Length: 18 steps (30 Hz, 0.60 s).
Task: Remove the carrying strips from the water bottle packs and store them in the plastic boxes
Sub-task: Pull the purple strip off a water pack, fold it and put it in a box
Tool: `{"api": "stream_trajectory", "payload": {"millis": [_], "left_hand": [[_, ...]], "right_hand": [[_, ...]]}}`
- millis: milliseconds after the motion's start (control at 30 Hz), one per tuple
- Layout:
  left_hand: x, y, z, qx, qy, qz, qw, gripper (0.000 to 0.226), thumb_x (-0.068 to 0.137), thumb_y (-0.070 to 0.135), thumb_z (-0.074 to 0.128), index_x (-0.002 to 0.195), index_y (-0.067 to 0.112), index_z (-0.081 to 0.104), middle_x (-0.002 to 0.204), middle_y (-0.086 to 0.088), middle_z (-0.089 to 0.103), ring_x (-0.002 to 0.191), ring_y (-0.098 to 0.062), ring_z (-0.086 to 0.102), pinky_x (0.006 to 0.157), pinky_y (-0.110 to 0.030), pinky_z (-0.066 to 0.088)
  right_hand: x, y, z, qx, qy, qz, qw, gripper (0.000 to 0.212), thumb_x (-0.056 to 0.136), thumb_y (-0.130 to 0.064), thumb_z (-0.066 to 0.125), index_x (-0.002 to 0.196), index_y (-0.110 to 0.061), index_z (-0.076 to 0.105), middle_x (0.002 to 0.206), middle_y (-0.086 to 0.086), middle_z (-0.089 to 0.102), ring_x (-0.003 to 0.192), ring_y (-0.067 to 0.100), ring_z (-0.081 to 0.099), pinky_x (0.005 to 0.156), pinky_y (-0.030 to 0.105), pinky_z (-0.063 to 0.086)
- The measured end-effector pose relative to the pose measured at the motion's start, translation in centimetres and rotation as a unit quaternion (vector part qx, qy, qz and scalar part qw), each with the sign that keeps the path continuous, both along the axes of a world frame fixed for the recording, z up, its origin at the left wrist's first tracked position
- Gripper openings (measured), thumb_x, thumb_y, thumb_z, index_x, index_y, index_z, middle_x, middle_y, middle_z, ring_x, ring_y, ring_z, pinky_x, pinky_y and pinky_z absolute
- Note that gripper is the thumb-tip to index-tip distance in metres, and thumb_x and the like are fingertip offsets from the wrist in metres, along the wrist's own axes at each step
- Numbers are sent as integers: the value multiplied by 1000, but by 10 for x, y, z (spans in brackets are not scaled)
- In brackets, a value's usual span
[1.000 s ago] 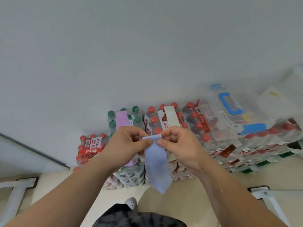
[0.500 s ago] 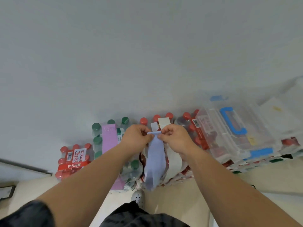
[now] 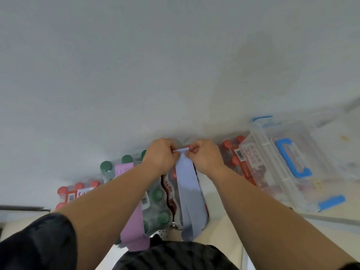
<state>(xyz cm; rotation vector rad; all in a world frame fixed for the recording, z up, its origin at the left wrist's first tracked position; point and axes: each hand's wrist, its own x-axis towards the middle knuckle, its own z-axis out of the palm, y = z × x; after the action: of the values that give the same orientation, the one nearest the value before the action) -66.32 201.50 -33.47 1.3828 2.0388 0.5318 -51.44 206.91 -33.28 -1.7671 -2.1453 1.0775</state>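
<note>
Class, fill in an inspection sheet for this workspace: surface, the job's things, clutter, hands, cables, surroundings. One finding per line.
Surface: pale floor, bare near the packs.
Job's things: blue strip hanging from both hands; purple strip on the green-capped pack; red-capped packs; clear plastic box, blue handle.
Clutter: nothing seen.
Hands: left hand and right hand pinch the blue strip's top.
Cables: nothing seen.
Surroundings: plain white wall.

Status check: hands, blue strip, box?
Left hand and right hand both pinch the top edge of the blue strip; it hangs free. Purple strip on the green-cap pack. Clear box to the right, lid shut. Nothing in the way.
</note>
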Motion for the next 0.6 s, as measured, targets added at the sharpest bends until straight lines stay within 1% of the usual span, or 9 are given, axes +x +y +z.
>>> {"api": "stream_trajectory", "payload": {"millis": [67,100,133,167,233,300,433,500,600], "left_hand": [[2,1,-3,-13,32,-18,999,14,85,24,63,81,13,71,79,-7,71,77,-27,64,64,-30,48],[2,1,-6,-14,47,-26,998,18,85,28,61,82,13,69,80,-8,70,78,-28,63,64,-31,47],[3,0,-8,-11,56,-28,998,21,85,31,61,83,12,68,81,-9,70,79,-29,63,63,-31,45],[4,0,-10,-6,61,-29,998,21,86,32,60,85,12,67,81,-10,70,79,-30,62,63,-31,43],[4,-2,-15,6,69,-30,997,18,85,28,60,89,12,66,82,-10,70,80,-32,64,62,-31,42],[5,-4,-17,14,77,-30,996,17,86,24,59,97,12,64,86,-10,71,81,-32,65,63,-33,47],[7,-13,-14,33,91,-23,995,28,89,29,59,113,14,62,95,-7,72,89,-30,66,74,-40,55],[6,-22,-8,47,90,6,995,30,90,32,60,116,17,61,96,-7,71,90,-29,66,76,-40,55],[-1,-47,3,65,99,57,991,28,92,39,60,110,18,64,94,-4,69,88,-26,65,74,-38,54]], "right_hand": [[-2,-1,-4,26,-46,29,998,7,84,-27,69,78,-26,68,86,0,74,81,23,70,73,43,60],[-3,-1,-7,44,-68,45,996,7,86,-28,67,84,-22,69,89,3,73,82,25,69,72,44,59],[-3,-2,-9,58,-85,54,993,12,87,-29,66,89,-18,69,92,5,72,83,27,69,71,45,59],[-3,-3,-10,66,-93,56,992,14,88,-30,65,92,-17,68,93,6,71,84,28,68,71,45,59],[-3,-4,-11,75,-93,53,991,13,88,-30,65,94,-18,65,96,7,69,84,29,67,70,44,58],[-1,-6,-10,88,-92,55,990,13,88,-30,66,95,-20,61,98,7,67,83,29,67,69,43,57],[8,-15,-6,116,-80,76,987,16,88,-31,69,85,-24,55,90,5,65,79,26,65,67,40,55],[12,-20,-3,128,-67,96,985,13,88,-31,69,92,-21,61,88,1,66,80,23,64,67,37,54],[17,-28,2,140,-46,147,978,25,92,-35,66,111,-20,64,101,-1,65,88,19,63,68,29,45]]}}
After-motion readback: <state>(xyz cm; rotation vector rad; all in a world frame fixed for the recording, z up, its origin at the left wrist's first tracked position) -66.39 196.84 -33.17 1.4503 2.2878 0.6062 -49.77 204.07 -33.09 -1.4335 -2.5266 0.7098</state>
